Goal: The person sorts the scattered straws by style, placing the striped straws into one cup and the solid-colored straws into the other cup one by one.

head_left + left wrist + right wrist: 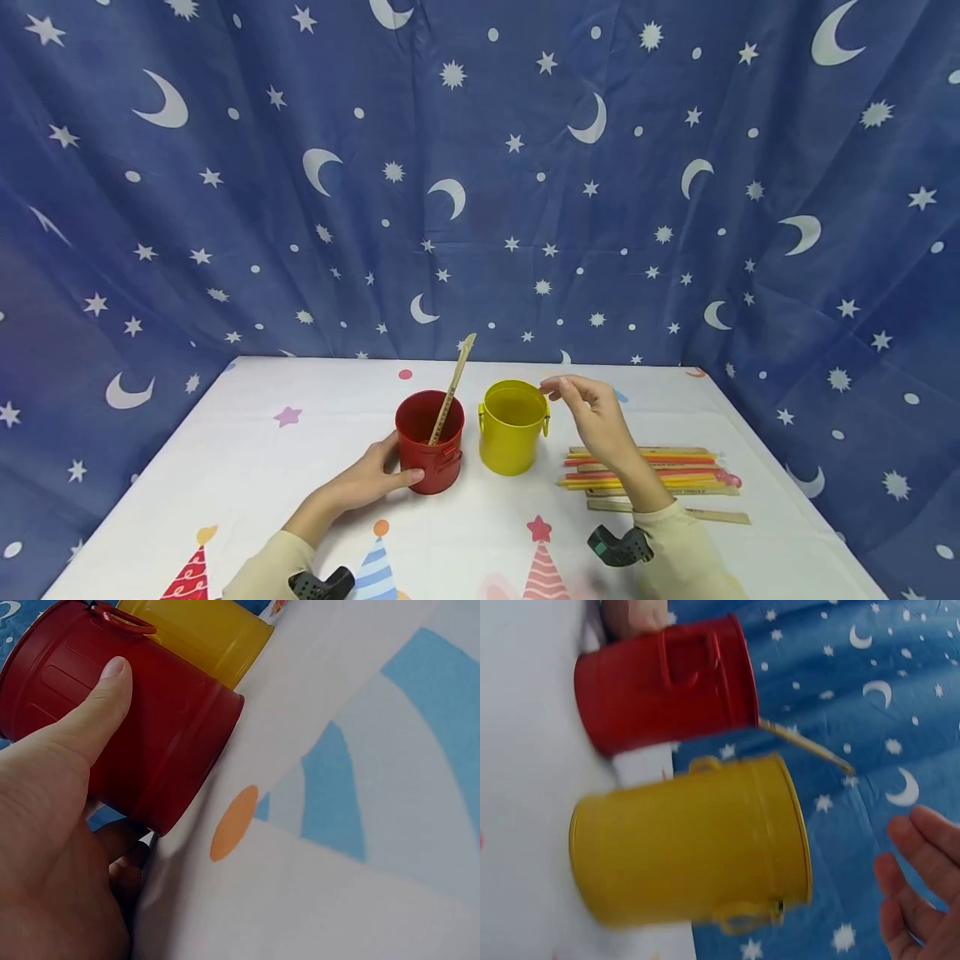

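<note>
A small red metal bucket (427, 477) stands on the table, and my left hand (358, 483) grips its left side. In the left wrist view my thumb (105, 705) lies along the bucket's wall, with the other fingers partly hidden behind it. One wooden ruler (454, 385) leans inside the red bucket, its upper end sticking out. Just to the right stands a yellow bucket (510, 446), with no contents visible. My right hand (596, 415) hovers by its right rim, holding nothing; its fingers (934, 851) are loosely bent in the right wrist view.
Under my right forearm lies a row of orange and yellow pencils (588, 482) and wooden rulers (716, 516). A white cloth with party-hat prints covers the table (300, 450). Behind it hangs a blue curtain (495, 225) with moons and stars.
</note>
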The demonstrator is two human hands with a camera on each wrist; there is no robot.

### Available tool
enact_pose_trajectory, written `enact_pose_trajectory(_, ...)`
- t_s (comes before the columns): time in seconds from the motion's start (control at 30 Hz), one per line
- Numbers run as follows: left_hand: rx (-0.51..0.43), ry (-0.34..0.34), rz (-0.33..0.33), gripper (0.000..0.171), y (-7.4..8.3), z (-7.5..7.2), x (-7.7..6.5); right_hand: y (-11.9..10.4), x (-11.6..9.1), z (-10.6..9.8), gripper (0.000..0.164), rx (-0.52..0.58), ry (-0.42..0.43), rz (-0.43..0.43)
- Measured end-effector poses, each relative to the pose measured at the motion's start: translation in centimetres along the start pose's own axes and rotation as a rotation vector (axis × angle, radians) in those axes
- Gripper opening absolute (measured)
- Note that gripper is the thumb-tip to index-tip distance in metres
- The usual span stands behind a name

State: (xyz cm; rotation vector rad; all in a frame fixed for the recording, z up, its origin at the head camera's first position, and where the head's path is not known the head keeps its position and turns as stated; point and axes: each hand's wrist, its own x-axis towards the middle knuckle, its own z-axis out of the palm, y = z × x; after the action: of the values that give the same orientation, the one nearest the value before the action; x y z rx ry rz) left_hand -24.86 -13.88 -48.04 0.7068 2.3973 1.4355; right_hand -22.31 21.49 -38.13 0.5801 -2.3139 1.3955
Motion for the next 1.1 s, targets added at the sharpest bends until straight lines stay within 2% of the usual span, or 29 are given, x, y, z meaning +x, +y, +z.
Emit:
enact_pose_trajectory(0.23, 0.007, 0.001, -0.038, 0.088, -0.3, 0.0, -0.4, 2.7, -1.1, -3.1, 0.041, -0.047, -0.014, 0.024)
enact_pose_trajectory(0.37, 0.021, 0.008, -0.035, 0.087, -0.1, -0.4, -0.3, 5.1, -1.1, -4.7, 0.041, -0.087, -0.015, 0.083)
enact_pose_trajectory(0.5, 0.024, 0.027, -0.034, 0.087, 0.1, -0.8, -0.1, 6.8, -0.8, -5.8, 0.044, -0.111, -0.063, 0.150)
enact_pose_trajectory(0.77, 0.014, -0.007, -0.076, 0.091, 0.3, -0.3, 0.2, 8.6, -2.2, -7.0, 0.041, -0.182, -0.144, 0.260)
enact_pose_trajectory(1.0, 0.025, -0.016, -0.076, 0.089, 0.4, -0.1, 0.0, 9.2, -3.2, -7.4, 0.030, -0.223, -0.249, 0.231)
enact_pose_trajectory(1.1, 0.026, -0.020, -0.100, 0.090, 0.4, -0.1, -0.1, 9.5, -3.3, -7.5, 0.027, -0.247, -0.307, 0.241)
